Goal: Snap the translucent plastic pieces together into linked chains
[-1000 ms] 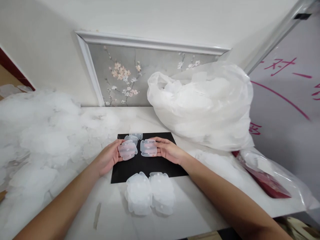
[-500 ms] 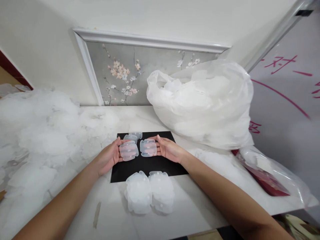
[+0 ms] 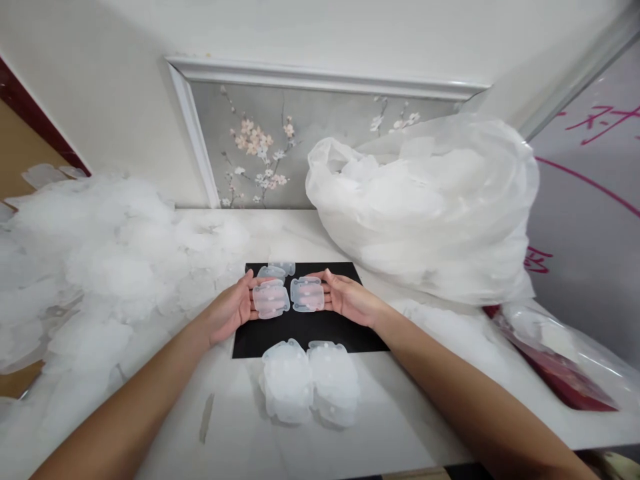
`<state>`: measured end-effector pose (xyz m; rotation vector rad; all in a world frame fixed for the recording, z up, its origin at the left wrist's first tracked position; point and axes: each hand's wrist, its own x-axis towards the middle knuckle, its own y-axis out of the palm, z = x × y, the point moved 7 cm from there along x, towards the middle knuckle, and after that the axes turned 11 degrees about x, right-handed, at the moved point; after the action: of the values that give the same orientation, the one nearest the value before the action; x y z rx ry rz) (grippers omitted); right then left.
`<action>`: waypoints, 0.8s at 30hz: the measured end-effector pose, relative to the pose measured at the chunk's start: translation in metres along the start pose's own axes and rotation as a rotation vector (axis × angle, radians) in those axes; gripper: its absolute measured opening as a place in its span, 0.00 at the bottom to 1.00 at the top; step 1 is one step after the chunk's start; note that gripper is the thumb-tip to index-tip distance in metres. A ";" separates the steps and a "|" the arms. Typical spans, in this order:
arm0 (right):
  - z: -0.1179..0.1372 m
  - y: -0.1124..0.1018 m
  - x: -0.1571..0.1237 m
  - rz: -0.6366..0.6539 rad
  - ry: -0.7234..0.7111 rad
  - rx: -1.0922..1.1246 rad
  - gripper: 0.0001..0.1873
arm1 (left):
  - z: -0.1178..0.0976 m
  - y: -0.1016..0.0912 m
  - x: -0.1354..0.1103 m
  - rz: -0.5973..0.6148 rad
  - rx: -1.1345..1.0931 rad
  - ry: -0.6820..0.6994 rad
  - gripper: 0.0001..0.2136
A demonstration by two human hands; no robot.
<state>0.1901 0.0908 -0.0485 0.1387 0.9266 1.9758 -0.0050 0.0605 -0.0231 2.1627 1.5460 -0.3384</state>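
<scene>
Over the black mat (image 3: pixel 310 337), both hands are raised side by side, palms facing inward. My left hand (image 3: pixel 231 310) holds a frosted, translucent plastic piece (image 3: pixel 271 300) with rounded, notched edges; its fingers show through from behind. A matching translucent piece (image 3: pixel 307 295) is in my right hand (image 3: pixel 353 299), also with fingers behind it. A narrow gap separates the two pieces. Behind them, a few similar loose pieces (image 3: pixel 273 272) lie at the mat's far edge. Nearer to me, two stacks of such pieces, a left stack (image 3: pixel 287 383) and a right stack (image 3: pixel 334 385), stand side by side.
A large heap of frosted pieces (image 3: pixel 115 260) covers the table's left side. At the back right sits a bulging white plastic bag (image 3: pixel 425 220). A clear bag with something red (image 3: pixel 565 360) lies on the right, and more pieces (image 3: pixel 455 337) lie beside my right forearm.
The camera view has turned slightly left, so the scene sits further right. Both hands keep their pieces above the mat; the left piece looks a little more level.
</scene>
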 end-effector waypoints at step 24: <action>0.004 -0.002 0.003 -0.004 -0.072 -0.069 0.23 | -0.010 0.001 -0.004 -0.062 0.092 0.081 0.13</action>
<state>0.1910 0.0957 -0.0478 0.1671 0.8116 1.9829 -0.0065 0.0617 -0.0127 2.2267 1.6762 -0.3521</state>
